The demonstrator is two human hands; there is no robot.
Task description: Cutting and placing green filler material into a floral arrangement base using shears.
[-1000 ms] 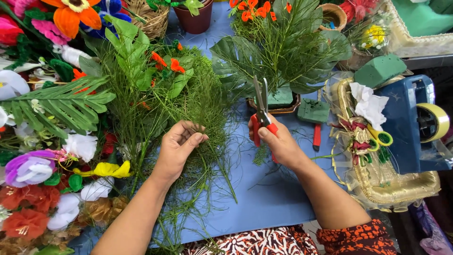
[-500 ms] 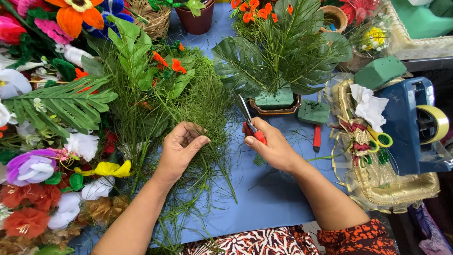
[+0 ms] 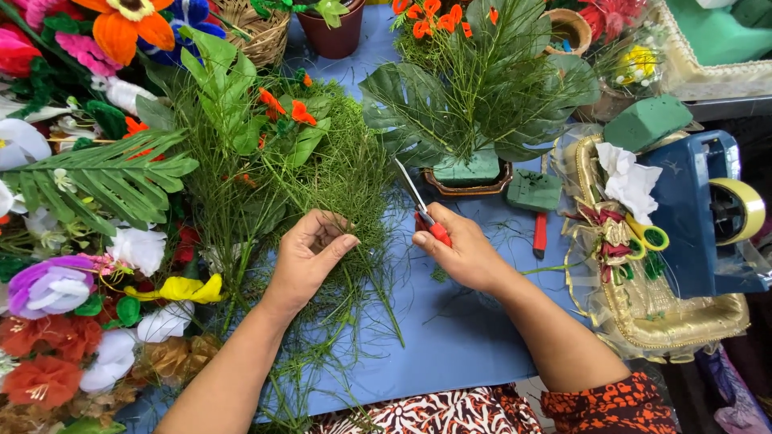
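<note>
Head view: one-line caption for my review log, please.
Right hand holds red-handled scissors beside left hand pinching wispy green fern sprigs over a blue table crowded with artificial flowers.

One pair of red-handled scissors (image 3: 425, 219), two foam blocks (image 3: 647, 122), one tape dispenser (image 3: 708, 213)

Fern sprigs (image 3: 338, 185) left of scissors (image 3: 425, 213), potted arrangement (image 3: 474, 104) behind, tape dispenser (image 3: 708, 213) far right

Setting: florist's craft workbench. Evidence: blue table cover (image 3: 450, 337) crowded with artificial flowers (image 3: 48, 289), cut greenery (image 3: 338, 177), green foam blocks (image 3: 647, 120), a tape dispenser (image 3: 708, 209), gold trays (image 3: 643, 305).
</note>
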